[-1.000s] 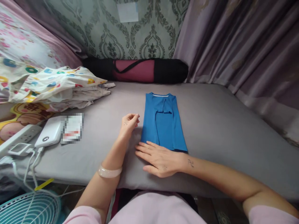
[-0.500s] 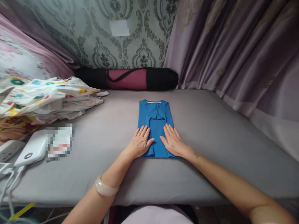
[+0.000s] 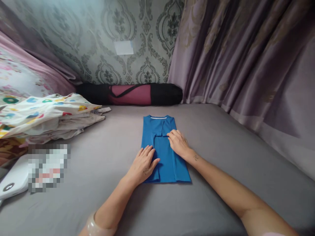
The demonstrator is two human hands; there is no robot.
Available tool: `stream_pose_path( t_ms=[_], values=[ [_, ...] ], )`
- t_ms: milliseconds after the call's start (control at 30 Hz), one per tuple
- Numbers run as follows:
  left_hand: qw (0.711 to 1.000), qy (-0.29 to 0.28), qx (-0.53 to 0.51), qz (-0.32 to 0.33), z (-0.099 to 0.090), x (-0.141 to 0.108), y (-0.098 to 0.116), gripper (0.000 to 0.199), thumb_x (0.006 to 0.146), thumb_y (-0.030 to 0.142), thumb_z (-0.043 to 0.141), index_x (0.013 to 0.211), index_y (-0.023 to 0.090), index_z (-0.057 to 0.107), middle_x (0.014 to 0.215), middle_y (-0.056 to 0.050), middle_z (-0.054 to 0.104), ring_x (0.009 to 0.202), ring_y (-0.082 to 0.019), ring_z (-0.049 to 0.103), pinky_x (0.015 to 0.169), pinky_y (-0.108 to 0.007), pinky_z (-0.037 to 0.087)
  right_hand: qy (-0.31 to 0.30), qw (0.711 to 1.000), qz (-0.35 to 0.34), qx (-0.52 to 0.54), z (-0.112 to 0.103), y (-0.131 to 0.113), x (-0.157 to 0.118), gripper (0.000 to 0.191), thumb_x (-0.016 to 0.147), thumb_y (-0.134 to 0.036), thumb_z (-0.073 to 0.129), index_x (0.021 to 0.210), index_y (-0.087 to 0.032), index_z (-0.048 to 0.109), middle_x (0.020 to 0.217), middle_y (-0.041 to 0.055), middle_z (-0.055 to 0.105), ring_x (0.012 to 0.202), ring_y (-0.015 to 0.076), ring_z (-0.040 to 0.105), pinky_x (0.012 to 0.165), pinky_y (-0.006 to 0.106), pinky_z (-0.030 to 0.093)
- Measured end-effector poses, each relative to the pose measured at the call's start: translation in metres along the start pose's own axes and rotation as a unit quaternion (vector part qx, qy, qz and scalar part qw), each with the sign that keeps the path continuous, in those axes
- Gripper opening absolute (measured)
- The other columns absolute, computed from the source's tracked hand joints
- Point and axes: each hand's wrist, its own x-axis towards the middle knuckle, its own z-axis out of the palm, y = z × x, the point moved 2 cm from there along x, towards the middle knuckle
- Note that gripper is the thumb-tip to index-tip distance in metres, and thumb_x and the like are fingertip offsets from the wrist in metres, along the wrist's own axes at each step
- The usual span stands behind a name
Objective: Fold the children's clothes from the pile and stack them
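Note:
A blue long-sleeved shirt (image 3: pixel 164 160), folded into a narrow upright strip, lies on the grey sheet with its neckline at the far end. Its sleeves are folded in over the body. My left hand (image 3: pixel 144 164) rests flat on the shirt's lower left side, fingers stretched and thumb apart. On the right side, my right hand (image 3: pixel 178 142) lies higher up, its fingers slightly bent and the tips touching the folded sleeve near the middle. No cloth shows gripped in it.
A black and maroon rolled bag (image 3: pixel 130 95) lies along the wall. Piled patterned cloth (image 3: pixel 44 113), a white power bank (image 3: pixel 18 177) and a blurred packet (image 3: pixel 50 170) are on the left. Purple curtains (image 3: pixel 209 59) hang at the right edge of the grey-sheeted bed (image 3: pixel 221 157).
My right hand has slid up the shirt towards the neckline and its fingers have bent. My left hand stays on the lower left side. The camera view has tilted up.

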Motion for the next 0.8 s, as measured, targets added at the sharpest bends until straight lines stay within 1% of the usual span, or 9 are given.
stream_pose_path(
  t_ms=[67,200,333,400,533,600,700,733,800],
  values=[
    [1.000,0.003,-0.003,0.008,-0.002,0.000,0.000,0.054,0.098,0.049,0.030,0.132,0.013,0.050,0.142,-0.017,0.048,0.135,-0.028,0.041,0.111,-0.048,0.035,0.002,1.000,0.001,-0.028,0.006,0.000,0.015,0.033,0.094,-0.014,0.036,0.106,-0.018,0.066,0.109,0.0115,0.061,0.104,0.0234,0.053,0.088,0.032,0.043],
    [1.000,0.020,-0.011,0.013,-0.003,-0.001,-0.002,0.053,0.097,0.049,0.032,0.131,0.011,0.049,0.140,-0.018,0.050,0.133,-0.028,0.044,0.109,-0.047,0.039,-0.038,0.998,0.024,-0.053,0.021,0.001,0.034,0.034,0.093,-0.012,0.034,0.105,-0.017,0.065,0.111,0.0141,0.061,0.105,0.0255,0.054,0.086,0.034,0.043],
    [0.999,0.037,-0.023,0.024,-0.002,-0.002,-0.001,0.054,0.097,0.049,0.034,0.136,0.013,0.045,0.140,-0.019,0.050,0.134,-0.028,0.043,0.108,-0.047,0.041,-0.043,0.996,0.082,-0.015,0.028,0.004,0.041,0.035,0.096,-0.018,0.033,0.112,-0.017,0.064,0.113,0.0130,0.063,0.102,0.0239,0.059,0.085,0.032,0.044],
    [0.999,0.024,-0.023,0.025,0.001,-0.002,0.000,0.057,0.097,0.050,0.033,0.140,0.013,0.041,0.144,-0.019,0.045,0.137,-0.028,0.038,0.110,-0.047,0.038,-0.042,0.995,0.089,0.014,0.029,0.006,0.041,0.036,0.097,-0.021,0.032,0.113,-0.016,0.064,0.113,0.0121,0.065,0.103,0.0229,0.060,0.089,0.031,0.044],
    [0.999,-0.031,-0.007,0.019,0.005,-0.002,0.002,0.060,0.098,0.052,0.028,0.142,0.014,0.040,0.151,-0.016,0.035,0.141,-0.027,0.029,0.115,-0.047,0.030,-0.040,0.996,0.003,0.080,0.022,0.013,0.031,0.039,0.096,-0.021,0.032,0.118,-0.017,0.064,0.118,0.0086,0.066,0.111,0.0204,0.058,0.099,0.030,0.041],
    [0.999,-0.041,-0.001,0.006,0.004,-0.001,0.002,0.061,0.098,0.052,0.024,0.142,0.014,0.040,0.151,-0.015,0.034,0.142,-0.026,0.028,0.115,-0.046,0.028,-0.023,0.992,-0.019,0.119,0.015,0.021,0.020,0.043,0.096,-0.020,0.029,0.124,-0.017,0.061,0.125,0.0073,0.064,0.116,0.0181,0.057,0.103,0.030,0.039],
    [0.999,-0.017,0.013,-0.034,0.002,0.000,0.000,0.062,0.098,0.051,0.022,0.143,0.011,0.038,0.152,-0.016,0.033,0.143,-0.027,0.025,0.116,-0.048,0.026,0.001,0.993,-0.003,0.120,0.008,0.030,-0.002,0.049,0.097,-0.026,0.025,0.135,-0.009,0.052,0.139,0.0120,0.052,0.130,0.0184,0.046,0.111,0.032,0.033],
    [0.999,-0.002,0.020,-0.047,0.001,0.001,-0.001,0.062,0.099,0.050,0.021,0.144,0.010,0.038,0.152,-0.017,0.032,0.143,-0.028,0.023,0.116,-0.048,0.025,-0.004,0.994,0.005,0.105,0.008,0.032,-0.010,0.052,0.097,-0.030,0.025,0.139,-0.006,0.046,0.145,0.0139,0.045,0.136,0.0198,0.039,0.113,0.034,0.030],
    [0.998,0.012,0.031,-0.054,0.003,0.002,-0.001,0.063,0.098,0.050,0.022,0.144,0.010,0.036,0.152,-0.017,0.031,0.144,-0.028,0.022,0.116,-0.048,0.024,-0.037,0.997,0.005,0.074,0.012,0.030,-0.026,0.060,0.098,-0.039,0.024,0.146,-0.004,0.035,0.153,0.0150,0.031,0.143,0.0228,0.025,0.117,0.041,0.022]
  ],
)
